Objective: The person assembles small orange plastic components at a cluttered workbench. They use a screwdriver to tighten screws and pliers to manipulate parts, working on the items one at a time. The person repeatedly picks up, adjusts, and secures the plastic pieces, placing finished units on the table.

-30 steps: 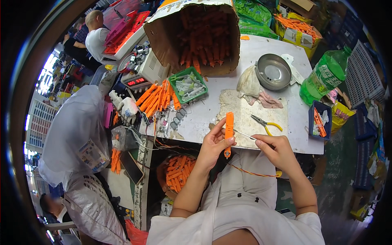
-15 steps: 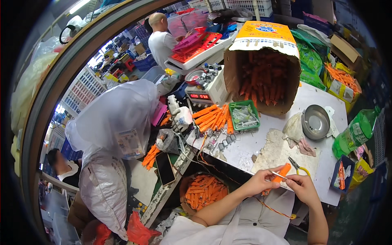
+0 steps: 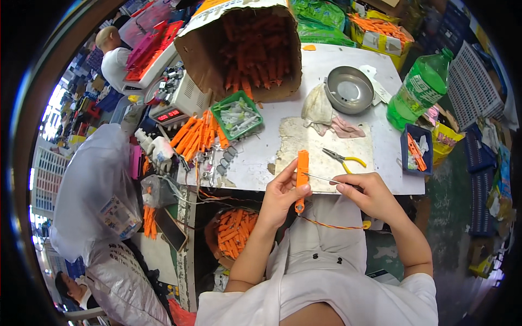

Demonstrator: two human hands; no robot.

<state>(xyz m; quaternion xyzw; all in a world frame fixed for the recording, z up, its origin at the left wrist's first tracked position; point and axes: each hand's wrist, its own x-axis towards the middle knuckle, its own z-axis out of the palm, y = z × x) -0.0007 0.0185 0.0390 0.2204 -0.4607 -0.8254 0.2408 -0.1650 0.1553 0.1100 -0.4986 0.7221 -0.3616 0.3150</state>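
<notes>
My left hand (image 3: 284,196) is closed around a long orange plastic casing (image 3: 302,169), held upright over the table's front edge. A thin metal rod-like tool (image 3: 322,178) with a dark rear end is pinched in my right hand (image 3: 371,194); its tip touches the side of the casing. Whether it is a screwdriver or tweezers, I cannot tell. Below the casing, a twisted red-and-yellow wire (image 3: 334,223) runs to a yellow end piece above my lap. Pliers (image 3: 343,158) with yellow handles lie just beyond my right hand.
A green tray (image 3: 238,115) of small clear parts stands beside loose orange casings (image 3: 198,135). Behind them, a cardboard box (image 3: 196,57) holds many more. A metal bowl (image 3: 349,89), a cloth (image 3: 318,106), a green bottle (image 3: 418,87) and a blue bin (image 3: 416,149) occupy the right.
My view has swung to the right, so the table sits further left. The casing has turned from slanted to nearly upright, and the tool now meets its side, with my right hand further from it.
</notes>
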